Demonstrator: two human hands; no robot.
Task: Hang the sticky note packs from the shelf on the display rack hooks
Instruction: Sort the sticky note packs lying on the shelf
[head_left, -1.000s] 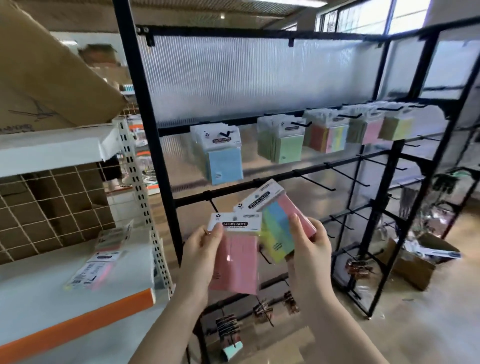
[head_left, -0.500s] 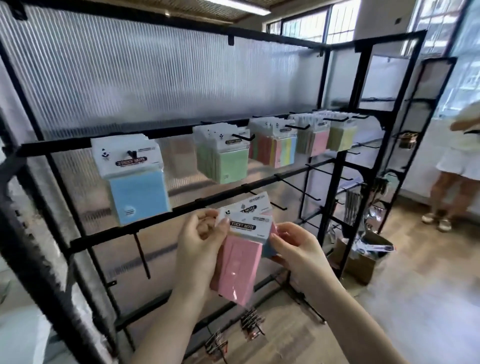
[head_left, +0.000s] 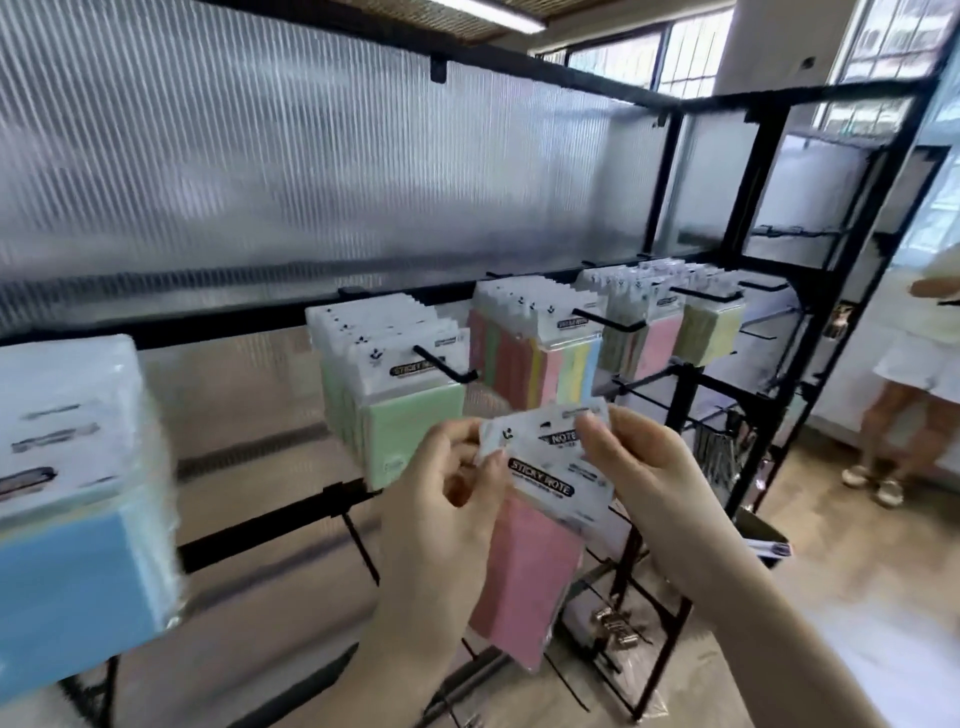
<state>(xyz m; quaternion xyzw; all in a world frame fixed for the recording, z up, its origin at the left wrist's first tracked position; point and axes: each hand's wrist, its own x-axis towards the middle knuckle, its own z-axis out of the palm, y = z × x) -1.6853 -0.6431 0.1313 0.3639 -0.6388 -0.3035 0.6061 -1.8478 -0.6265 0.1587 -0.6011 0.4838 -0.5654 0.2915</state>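
— Where are the packs?
— Both in front of the display rack (head_left: 691, 332). The left hand (head_left: 441, 499) pinches the pink sticky note pack (head_left: 530, 561) by its header card; the right hand (head_left: 639, 467) pinches a second pack (head_left: 550, 423) just behind it.
— And the hooks?
— Green packs (head_left: 405, 415) hang just beyond on the far rail, multicoloured ones (head_left: 540, 358) to their right, blue packs (head_left: 78, 519) near left.

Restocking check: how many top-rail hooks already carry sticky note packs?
5: blue packs far left, green packs, striped multicolour packs, pink packs, yellow packs rightmost. More may lie beyond the frame.
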